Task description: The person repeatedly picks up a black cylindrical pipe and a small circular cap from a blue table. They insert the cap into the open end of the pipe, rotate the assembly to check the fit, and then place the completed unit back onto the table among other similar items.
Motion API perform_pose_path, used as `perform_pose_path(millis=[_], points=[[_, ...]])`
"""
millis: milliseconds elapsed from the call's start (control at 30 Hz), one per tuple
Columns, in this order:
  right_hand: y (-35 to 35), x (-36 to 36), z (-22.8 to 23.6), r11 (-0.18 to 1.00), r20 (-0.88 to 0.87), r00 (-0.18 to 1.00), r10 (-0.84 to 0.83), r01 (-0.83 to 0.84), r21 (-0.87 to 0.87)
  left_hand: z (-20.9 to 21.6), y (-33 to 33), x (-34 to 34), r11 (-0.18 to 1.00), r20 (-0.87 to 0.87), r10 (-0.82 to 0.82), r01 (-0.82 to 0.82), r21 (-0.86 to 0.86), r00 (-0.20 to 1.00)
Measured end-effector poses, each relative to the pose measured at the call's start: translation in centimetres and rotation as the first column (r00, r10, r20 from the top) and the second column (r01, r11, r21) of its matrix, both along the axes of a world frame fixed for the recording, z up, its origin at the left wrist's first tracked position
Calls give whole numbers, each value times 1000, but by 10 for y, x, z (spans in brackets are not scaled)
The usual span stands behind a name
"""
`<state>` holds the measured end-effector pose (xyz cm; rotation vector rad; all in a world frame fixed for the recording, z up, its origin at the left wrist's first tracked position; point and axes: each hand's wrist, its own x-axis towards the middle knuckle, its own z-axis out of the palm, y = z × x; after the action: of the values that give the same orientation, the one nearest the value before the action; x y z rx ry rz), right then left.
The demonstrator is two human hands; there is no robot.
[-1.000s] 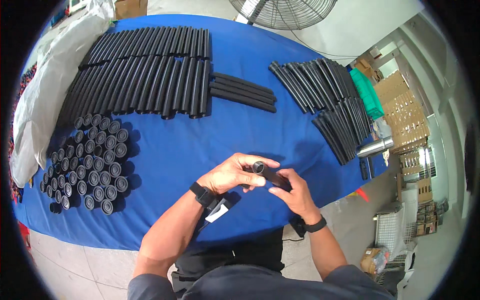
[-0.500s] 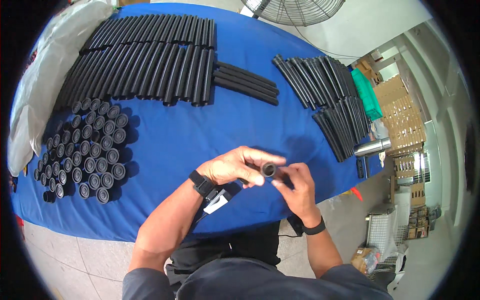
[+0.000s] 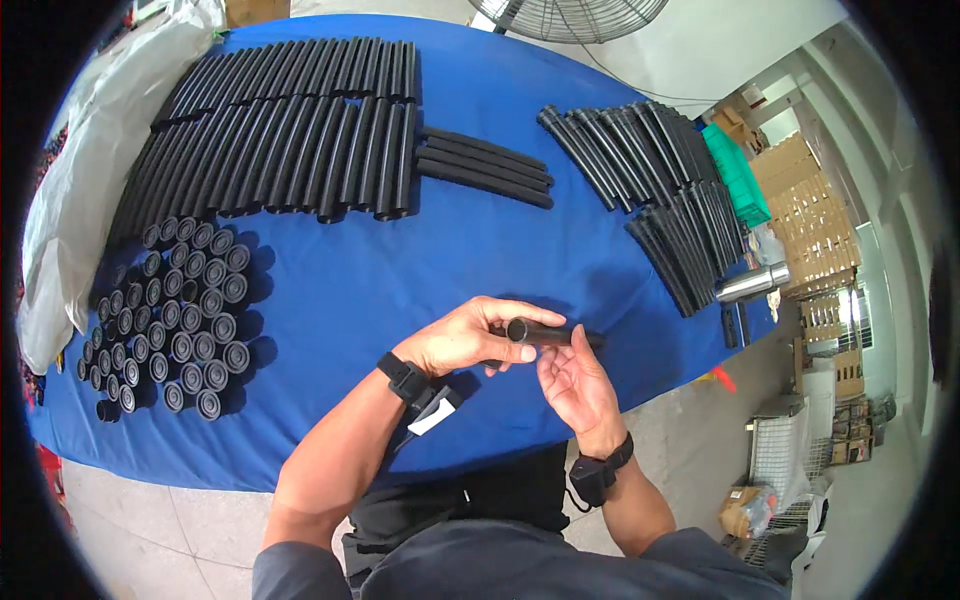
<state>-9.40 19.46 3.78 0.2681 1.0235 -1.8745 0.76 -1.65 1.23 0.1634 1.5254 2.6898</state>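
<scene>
Above the near part of the blue-covered table, a short black tube [image 3: 545, 333] lies sideways between my two hands, its open end turned left. My left hand [image 3: 462, 338] is closed round that end, thumb below and fingers above. A small dark piece [image 3: 494, 364] shows under the left fingers; its kind is hidden. My right hand [image 3: 582, 393] has its palm turned up and grips the tube's right part, the thumb laid against it. To the left, several round black ringed caps [image 3: 190, 318] stand in a cluster.
Long black tubes [image 3: 270, 160] lie in two rows at the far left, with several set crosswise [image 3: 485, 170] beside them. More black tubes with thicker ends [image 3: 650, 165] lie right, near a green bin [image 3: 735, 175] and a silver cylinder [image 3: 752, 283]. A fan [image 3: 570, 15] stands beyond.
The tube has swung from pointing its open end at me to lying sideways, open end left. My right hand has turned its palm upward. The left hand has barely moved.
</scene>
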Motion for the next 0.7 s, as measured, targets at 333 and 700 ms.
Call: perform_pose_path(millis=[333, 700], points=[[1, -19, 18, 818, -731, -372, 572, 325, 475, 0, -4, 3, 989, -62, -107, 113, 99, 992], [11, -36, 14, 794, -793, -58, 606, -5, 608, -4, -2, 4, 956, -120, -184, 206, 207, 976]])
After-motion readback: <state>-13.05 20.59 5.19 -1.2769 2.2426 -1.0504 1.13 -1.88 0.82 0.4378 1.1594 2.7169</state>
